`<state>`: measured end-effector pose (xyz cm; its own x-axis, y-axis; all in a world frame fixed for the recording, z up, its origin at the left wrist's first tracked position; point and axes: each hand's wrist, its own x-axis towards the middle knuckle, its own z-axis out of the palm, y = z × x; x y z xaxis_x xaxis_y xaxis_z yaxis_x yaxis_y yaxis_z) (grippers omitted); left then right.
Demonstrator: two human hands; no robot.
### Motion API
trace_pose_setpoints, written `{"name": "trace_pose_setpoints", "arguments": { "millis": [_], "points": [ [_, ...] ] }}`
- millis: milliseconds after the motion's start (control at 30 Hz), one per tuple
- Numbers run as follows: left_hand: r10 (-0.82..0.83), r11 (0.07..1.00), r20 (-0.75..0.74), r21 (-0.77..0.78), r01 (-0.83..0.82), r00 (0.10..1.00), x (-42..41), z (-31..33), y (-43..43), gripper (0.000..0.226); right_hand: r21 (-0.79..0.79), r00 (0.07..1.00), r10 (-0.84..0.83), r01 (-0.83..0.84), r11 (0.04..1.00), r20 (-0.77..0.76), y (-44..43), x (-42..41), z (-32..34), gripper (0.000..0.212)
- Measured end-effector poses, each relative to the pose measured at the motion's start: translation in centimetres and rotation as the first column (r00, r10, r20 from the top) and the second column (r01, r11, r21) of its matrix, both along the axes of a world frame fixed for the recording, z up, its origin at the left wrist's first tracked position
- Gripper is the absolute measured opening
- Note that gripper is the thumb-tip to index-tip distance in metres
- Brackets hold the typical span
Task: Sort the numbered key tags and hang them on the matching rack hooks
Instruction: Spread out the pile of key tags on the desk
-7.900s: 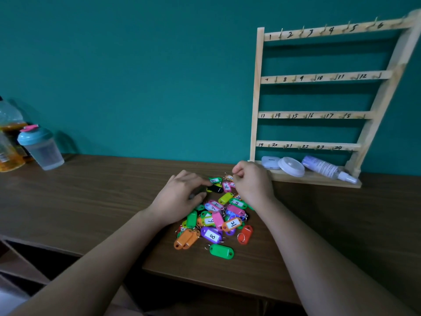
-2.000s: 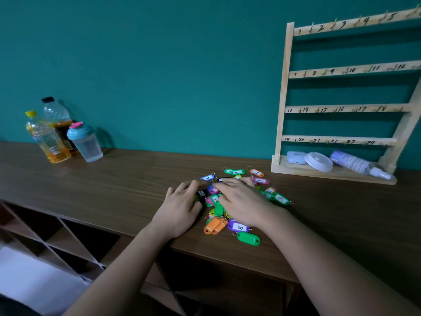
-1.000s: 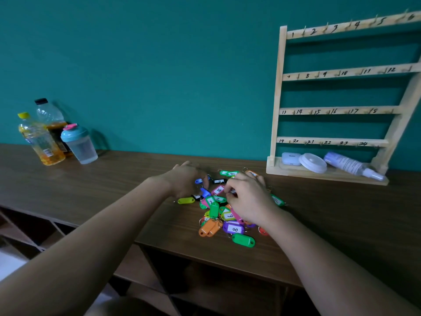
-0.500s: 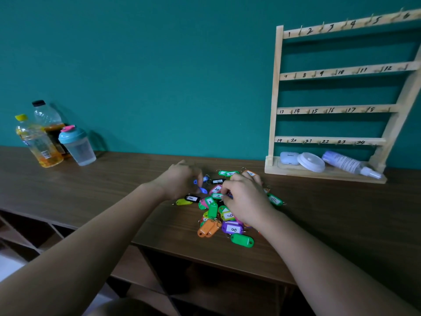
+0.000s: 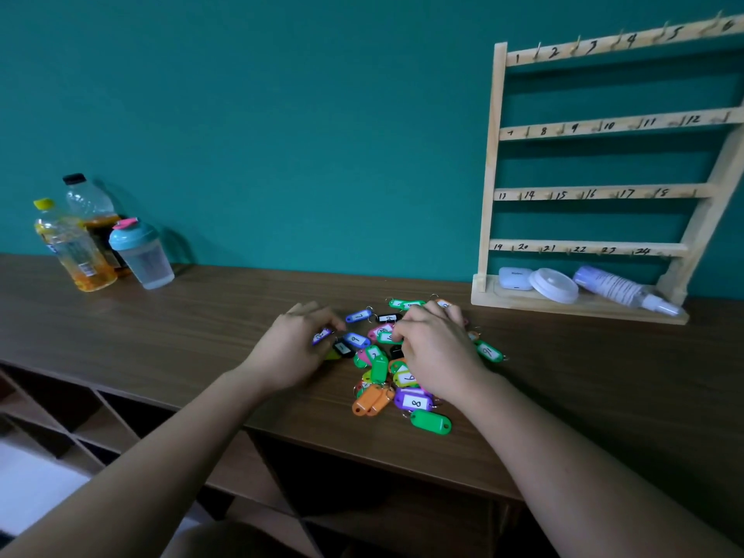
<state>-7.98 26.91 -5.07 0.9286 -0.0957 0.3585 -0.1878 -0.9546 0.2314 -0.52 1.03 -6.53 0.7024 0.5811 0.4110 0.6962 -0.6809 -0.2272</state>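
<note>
Brown wood-grain tabletop (image 5: 181, 328) carries a heap of coloured key tags (image 5: 396, 368), lying between my two hands. The wooden rack (image 5: 489, 175) stands to the right, its numbered hooks (image 5: 536, 54) all bare. My left hand (image 5: 294, 348) pinches a blue tag (image 5: 322, 336) at the heap's left edge; its number is too blurred to read. My right hand (image 5: 437, 348) presses curled fingers into the heap, and I cannot tell whether they grip anything. I judge the sorting goes best if I spread the tags face up, one layer deep, so they don't tangle before hanging.
</note>
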Motion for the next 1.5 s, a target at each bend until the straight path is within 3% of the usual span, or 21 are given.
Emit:
{"name": "trace_pose_setpoints", "arguments": {
  "millis": [267,667,833,1133,1333,1500],
  "points": [
    [0.170,0.976,0.072,-0.151,-0.158,0.983,-3.8,-3.3,1.2,0.020,-0.038,1.000,0.004,-0.004,0.999,-0.003,0.0,-0.1,0.0,0.035],
    [0.228,0.927,-0.131,-0.275,-0.256,0.965,-2.4,-3.1,1.2,0.014,0.033,0.996,-0.030,0.032,0.999,-0.083,-1.9,0.3,0.9,0.016],
    [0.252,0.900,-0.078,-0.348,-0.263,0.965,-3.0,-2.9,0.9,0.019,0.059,0.997,0.019,-0.015,0.998,-0.074,-1.5,-0.2,0.4,0.014],
    [0.178,0.945,0.022,-0.282,-0.164,0.984,-4.5,-2.6,-0.4,0.023,0.093,0.986,0.145,-0.138,0.986,-0.077,-1.1,-0.7,0.2,0.017],
    [0.048,0.999,0.013,-0.026,-0.048,0.999,-4.9,-2.3,-2.6,0.049,0.055,0.952,0.270,-0.265,0.963,-0.143,-0.5,-1.7,0.1,0.039],
    [0.011,0.999,-0.023,-0.050,-0.012,1.000,-4.6,-2.3,-3.5,0.056,-0.010,0.961,0.238,-0.242,0.970,-0.143,-0.5,-1.5,-0.2,0.039]
  ]
}}
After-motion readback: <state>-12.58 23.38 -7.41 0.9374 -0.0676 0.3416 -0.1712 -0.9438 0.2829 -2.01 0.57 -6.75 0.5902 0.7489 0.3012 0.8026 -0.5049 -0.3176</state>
